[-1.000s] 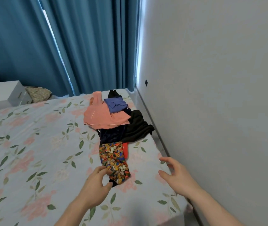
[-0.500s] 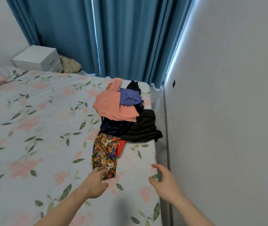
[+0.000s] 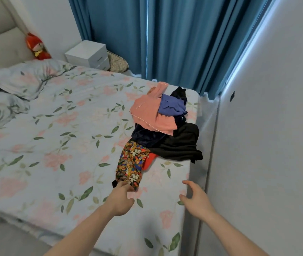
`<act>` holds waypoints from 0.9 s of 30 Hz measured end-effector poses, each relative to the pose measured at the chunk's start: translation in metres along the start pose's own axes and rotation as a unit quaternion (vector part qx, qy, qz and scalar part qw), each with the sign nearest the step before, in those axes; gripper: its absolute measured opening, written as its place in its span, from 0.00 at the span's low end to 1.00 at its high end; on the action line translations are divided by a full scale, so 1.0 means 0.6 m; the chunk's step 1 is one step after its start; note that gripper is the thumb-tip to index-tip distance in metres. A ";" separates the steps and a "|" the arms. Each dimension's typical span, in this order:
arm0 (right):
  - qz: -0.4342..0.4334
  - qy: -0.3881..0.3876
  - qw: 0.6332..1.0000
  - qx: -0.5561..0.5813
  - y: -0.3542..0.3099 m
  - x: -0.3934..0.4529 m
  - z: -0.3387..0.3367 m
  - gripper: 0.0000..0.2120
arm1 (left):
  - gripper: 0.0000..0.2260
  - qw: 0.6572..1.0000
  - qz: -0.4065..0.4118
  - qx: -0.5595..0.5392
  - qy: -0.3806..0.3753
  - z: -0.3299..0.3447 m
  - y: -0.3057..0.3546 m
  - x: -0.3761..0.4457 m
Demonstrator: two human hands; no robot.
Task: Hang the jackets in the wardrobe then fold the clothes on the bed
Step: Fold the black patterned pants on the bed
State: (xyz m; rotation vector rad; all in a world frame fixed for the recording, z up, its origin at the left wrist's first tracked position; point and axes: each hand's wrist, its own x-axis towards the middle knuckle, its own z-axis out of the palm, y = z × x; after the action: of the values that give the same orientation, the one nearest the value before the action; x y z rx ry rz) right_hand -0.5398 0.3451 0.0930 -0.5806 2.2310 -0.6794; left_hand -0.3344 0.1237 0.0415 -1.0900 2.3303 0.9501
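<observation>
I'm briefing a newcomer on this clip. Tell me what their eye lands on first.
The bright heap of clothes on the bed's far right side, pink and blue on top of black. Nearer, the left hand pinches the multicoloured patterned garment, while the right hand hovers open beside it.

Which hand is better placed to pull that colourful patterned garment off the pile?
Probably the left hand: its fingers already reach the near end of the patterned garment and seem to pinch it. The right hand hovers open over the bed, apart from the clothes.
</observation>
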 end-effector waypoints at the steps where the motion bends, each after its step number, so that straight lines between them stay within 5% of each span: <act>1: 0.001 0.001 1.000 -0.007 0.000 0.002 0.001 0.26 | 0.22 1.000 -0.009 -0.005 -0.005 0.001 -0.005 0.007; 8: -0.015 -0.028 0.999 -0.036 0.011 0.075 0.013 0.27 | 0.24 0.992 -0.116 0.018 -0.053 0.041 -0.046 0.077; 18: -0.048 -0.115 0.990 -0.066 0.060 0.373 0.046 0.26 | 0.29 0.966 -0.246 -0.064 -0.035 0.067 -0.060 0.318; 27: -0.041 -0.142 0.988 -0.036 0.126 0.483 0.090 0.21 | 0.19 0.934 -0.338 -0.107 -0.044 0.129 -0.104 0.483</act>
State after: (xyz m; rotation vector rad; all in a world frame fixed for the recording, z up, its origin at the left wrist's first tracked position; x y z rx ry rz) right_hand -0.6999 0.2183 -0.1326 -0.7584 1.9803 -0.5228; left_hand -0.4596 0.0011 -0.2100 -1.7357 1.5988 0.9490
